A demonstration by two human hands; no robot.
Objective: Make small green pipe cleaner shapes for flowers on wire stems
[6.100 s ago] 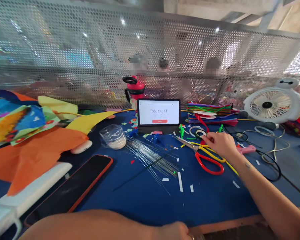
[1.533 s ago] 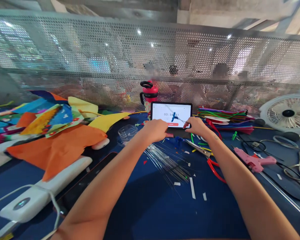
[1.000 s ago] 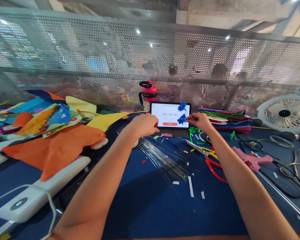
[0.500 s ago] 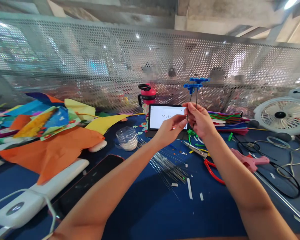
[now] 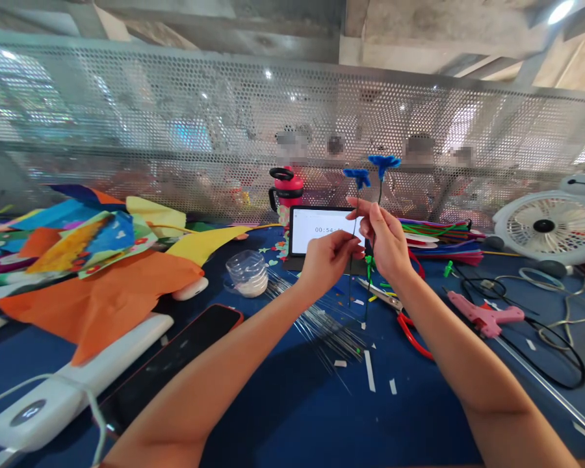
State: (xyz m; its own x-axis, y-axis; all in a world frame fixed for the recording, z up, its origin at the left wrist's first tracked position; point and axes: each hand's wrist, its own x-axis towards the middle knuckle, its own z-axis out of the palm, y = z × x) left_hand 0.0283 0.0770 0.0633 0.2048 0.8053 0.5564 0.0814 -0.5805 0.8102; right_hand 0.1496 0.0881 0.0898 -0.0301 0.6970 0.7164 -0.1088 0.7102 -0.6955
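**Left hand [image 5: 327, 260] and right hand [image 5: 389, 246] close together, two blue flowers upright**

Head view, and it's fingertip work over the blue table [image 5: 336, 422]. Left fingers pinch the thin dark stem of the lower blue flower [image 5: 357, 177]; right fingers grip the stem of the higher blue flower [image 5: 384, 164]. Whether the fingertips touch each other, I cannot tell. Both blooms sit above the hands, in front of the mesh screen [image 5: 185, 97], the stems running down nearly side by side. Holding by the stems probably spares the fuzzy petals, and the raised, upright pose likely makes their heights easy to compare.

Behind the hands, the tablet [image 5: 305, 234] is propped up, presumably so its timer can be read, though fingers cover part of it. Loose wires [image 5: 316, 325] fan out below, beside the clear plastic cup [image 5: 247, 276]. Over on the right, red-handled scissors [image 5: 413, 338] lie near the forearm, with the pink glue gun [image 5: 490, 317] farther out, both seemingly placed for an easy reach.
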